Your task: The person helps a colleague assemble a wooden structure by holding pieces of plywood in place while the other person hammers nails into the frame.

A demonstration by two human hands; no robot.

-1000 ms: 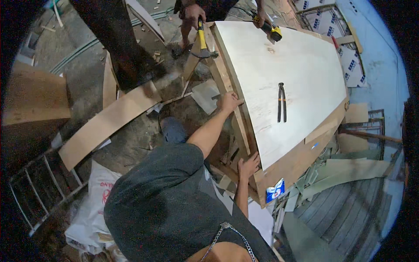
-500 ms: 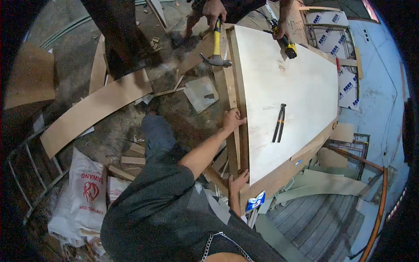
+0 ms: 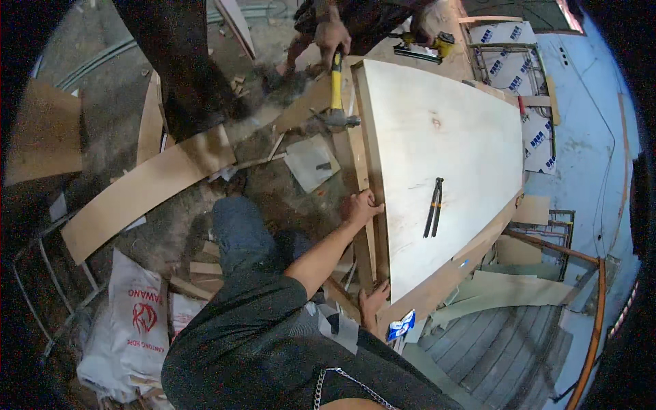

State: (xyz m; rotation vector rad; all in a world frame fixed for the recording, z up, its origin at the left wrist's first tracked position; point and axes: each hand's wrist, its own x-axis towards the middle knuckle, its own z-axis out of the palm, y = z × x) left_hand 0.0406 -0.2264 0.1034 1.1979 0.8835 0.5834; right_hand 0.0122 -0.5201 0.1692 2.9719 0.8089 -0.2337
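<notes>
Pale wood is what I see most: a big flat board [image 3: 444, 164] lies in front of me, a little to my right, and its long way runs from near me to far from me. My left hand [image 3: 360, 206] presses on the board's left edge with fingers spread flat, holding nothing. My right hand [image 3: 373, 301] grips the near corner, fingers curled on the edge. The right one is closer to me. A wooden strip [image 3: 360, 171] runs along the board's left side, just beside my left hand. Black pliers [image 3: 433, 208] lie on the board, apart from both hands. At the far end another person's hand [image 3: 332, 33] holds a yellow hammer [image 3: 337, 92] down by the strip.
</notes>
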